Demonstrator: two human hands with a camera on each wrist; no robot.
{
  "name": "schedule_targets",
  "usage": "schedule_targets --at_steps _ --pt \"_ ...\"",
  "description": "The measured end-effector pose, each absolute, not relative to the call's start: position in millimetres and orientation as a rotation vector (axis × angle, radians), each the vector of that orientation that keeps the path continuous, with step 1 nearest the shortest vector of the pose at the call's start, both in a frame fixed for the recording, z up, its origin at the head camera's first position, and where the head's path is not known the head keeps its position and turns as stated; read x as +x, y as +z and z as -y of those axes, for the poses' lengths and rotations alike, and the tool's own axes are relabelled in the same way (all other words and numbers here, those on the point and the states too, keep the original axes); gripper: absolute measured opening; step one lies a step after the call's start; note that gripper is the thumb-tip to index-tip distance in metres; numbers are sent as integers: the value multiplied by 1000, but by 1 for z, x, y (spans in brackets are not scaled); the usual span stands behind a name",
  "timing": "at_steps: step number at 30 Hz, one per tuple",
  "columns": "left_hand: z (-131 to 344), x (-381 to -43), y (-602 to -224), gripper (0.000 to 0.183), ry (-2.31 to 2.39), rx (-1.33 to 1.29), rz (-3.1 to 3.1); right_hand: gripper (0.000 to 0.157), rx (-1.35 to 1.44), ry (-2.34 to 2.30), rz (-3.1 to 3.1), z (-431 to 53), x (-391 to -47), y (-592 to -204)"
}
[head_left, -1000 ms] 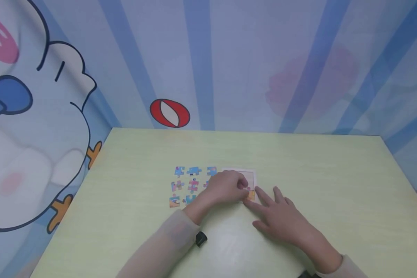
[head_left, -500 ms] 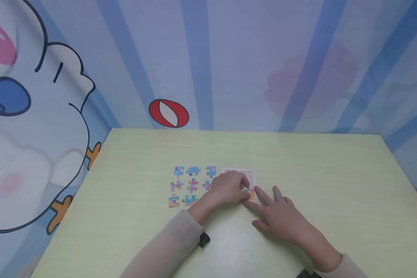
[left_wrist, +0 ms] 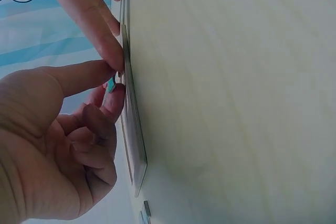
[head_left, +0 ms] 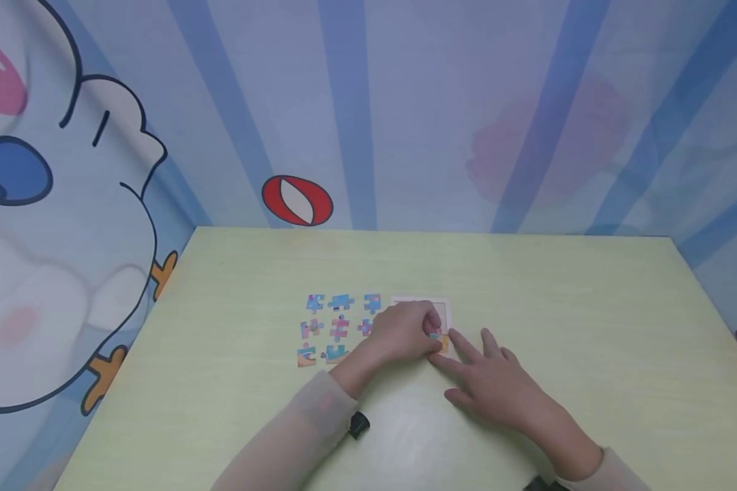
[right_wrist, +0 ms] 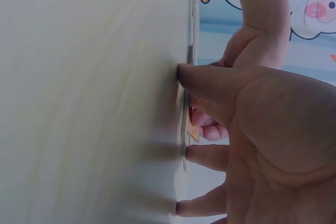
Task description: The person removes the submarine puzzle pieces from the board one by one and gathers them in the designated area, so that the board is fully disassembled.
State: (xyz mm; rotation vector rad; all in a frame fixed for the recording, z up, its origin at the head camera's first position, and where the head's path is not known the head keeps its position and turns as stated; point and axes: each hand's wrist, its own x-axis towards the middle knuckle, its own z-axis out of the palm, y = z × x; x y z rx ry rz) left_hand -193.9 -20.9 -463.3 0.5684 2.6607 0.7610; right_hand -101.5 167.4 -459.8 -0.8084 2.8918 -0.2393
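Observation:
My left hand (head_left: 405, 331) reaches over a pale square puzzle tray (head_left: 449, 311) and hides much of it. Its thumb and index finger pinch a jigsaw piece (left_wrist: 111, 84) with a teal edge, held at the tray's near right corner. The same piece (right_wrist: 193, 131) appears orange and tilted in the right wrist view. My right hand (head_left: 497, 382) lies to the right with fingers spread, its fingertips touching the tray's right and near edges. Loose jigsaw pieces (head_left: 340, 329) lie in rows left of the tray, some partly covered by my left hand and wrist.
The pale yellow-green table (head_left: 559, 293) runs back to a blue striped wall cloth (head_left: 424, 116) with cartoon figures. A small black object (head_left: 359, 425) sits under my left sleeve.
My left wrist has shifted slightly right, uncovering more of a loose piece beside the tray. My right hand keeps its place.

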Motion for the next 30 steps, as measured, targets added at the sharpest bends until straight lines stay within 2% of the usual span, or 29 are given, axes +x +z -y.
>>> schedule_targets --at_steps 13,30 --pt "44 -196 -467 6 964 549 -2648 57 -807 -257 -2893 -168 -102 -463" --pt "120 -179 -450 6 1015 455 -2627 56 -788 -264 -2893 -167 -103 -464"
